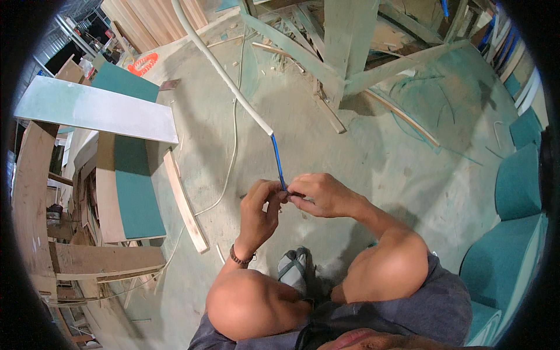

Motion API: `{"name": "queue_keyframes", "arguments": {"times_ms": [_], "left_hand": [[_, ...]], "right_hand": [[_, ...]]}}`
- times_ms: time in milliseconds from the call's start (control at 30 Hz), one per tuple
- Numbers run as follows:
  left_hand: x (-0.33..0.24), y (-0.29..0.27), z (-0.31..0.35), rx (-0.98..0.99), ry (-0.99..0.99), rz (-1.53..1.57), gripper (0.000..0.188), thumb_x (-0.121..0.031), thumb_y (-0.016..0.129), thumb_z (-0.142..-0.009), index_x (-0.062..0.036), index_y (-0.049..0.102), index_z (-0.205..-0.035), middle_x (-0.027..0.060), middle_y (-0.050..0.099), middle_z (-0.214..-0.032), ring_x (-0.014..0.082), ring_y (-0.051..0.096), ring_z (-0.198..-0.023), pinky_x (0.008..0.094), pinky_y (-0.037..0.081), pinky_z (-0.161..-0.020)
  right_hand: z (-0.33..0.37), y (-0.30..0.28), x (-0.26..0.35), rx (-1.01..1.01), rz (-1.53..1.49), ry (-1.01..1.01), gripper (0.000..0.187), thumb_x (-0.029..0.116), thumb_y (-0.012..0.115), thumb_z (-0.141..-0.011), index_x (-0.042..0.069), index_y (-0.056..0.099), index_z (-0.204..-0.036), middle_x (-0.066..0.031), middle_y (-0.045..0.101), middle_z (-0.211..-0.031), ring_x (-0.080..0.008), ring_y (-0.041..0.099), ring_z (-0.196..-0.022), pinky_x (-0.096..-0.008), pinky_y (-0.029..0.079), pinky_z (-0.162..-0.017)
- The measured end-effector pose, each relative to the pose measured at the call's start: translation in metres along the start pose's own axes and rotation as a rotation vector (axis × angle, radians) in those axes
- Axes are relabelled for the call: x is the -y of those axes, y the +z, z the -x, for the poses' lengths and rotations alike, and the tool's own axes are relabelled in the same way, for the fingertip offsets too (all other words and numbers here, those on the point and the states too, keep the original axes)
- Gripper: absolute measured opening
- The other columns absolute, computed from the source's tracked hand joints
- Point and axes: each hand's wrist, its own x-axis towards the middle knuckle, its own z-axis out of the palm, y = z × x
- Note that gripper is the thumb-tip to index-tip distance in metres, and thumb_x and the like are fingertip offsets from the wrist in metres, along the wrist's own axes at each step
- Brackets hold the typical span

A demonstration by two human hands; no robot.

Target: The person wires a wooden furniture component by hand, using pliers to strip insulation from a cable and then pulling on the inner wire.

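Note:
A white cable comes down from the top of the head view, and a blue wire runs out of its lower end. My left hand, with a beaded bracelet on its wrist, is closed in a pinch around the lower end of the blue wire. From the other side, the fingertips of my right hand are pinched together on the same wire end, touching the left fingers. The very tip of the wire is mostly hidden by my fingers.
A white-topped panel and wooden frames stand at the left, beside a wooden strip on the floor. A thin white cord crosses the concrete. Ahead rises a timber stand; curved teal panels line the right.

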Motion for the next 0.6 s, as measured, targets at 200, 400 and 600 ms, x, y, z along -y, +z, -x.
{"name": "queue_keyframes", "arguments": {"times_ms": [200, 400, 600], "left_hand": [[0.008, 0.008, -0.001, -0.023, 0.042, 0.084, 0.015, 0.007, 0.068, -0.090, 0.0011, 0.065, -0.103, 0.0114, 0.065, -0.090, 0.0202, 0.070, -0.077, 0.0305, 0.055, -0.065], [0.009, 0.007, -0.004, -0.042, 0.018, 0.005, 0.016, 0.003, 0.071, -0.089, 0.0002, 0.066, -0.104, 0.0118, 0.066, -0.089, 0.0185, 0.069, -0.076, 0.0303, 0.055, -0.068], [0.005, -0.001, -0.008, -0.002, 0.003, -0.006, 0.023, 0.004, 0.074, -0.083, -0.0001, 0.067, -0.105, 0.0102, 0.067, -0.089, 0.0173, 0.069, -0.075, 0.0287, 0.056, -0.068]], "right_hand": [[-0.003, 0.002, 0.008, -0.084, 0.156, 0.100, 0.017, 0.019, 0.074, -0.078, 0.005, 0.064, -0.079, -0.0112, 0.065, -0.075, -0.0330, 0.064, -0.066, -0.0431, 0.052, -0.061], [-0.007, 0.014, 0.014, -0.223, 0.348, 0.112, 0.023, 0.027, 0.069, -0.082, 0.007, 0.059, -0.075, -0.0121, 0.062, -0.071, -0.0335, 0.066, -0.069, -0.0469, 0.052, -0.062], [-0.008, 0.006, 0.016, -0.206, 0.407, 0.081, 0.021, 0.025, 0.068, -0.083, 0.007, 0.060, -0.075, -0.0111, 0.062, -0.070, -0.0313, 0.066, -0.068, -0.0454, 0.053, -0.060]]}}
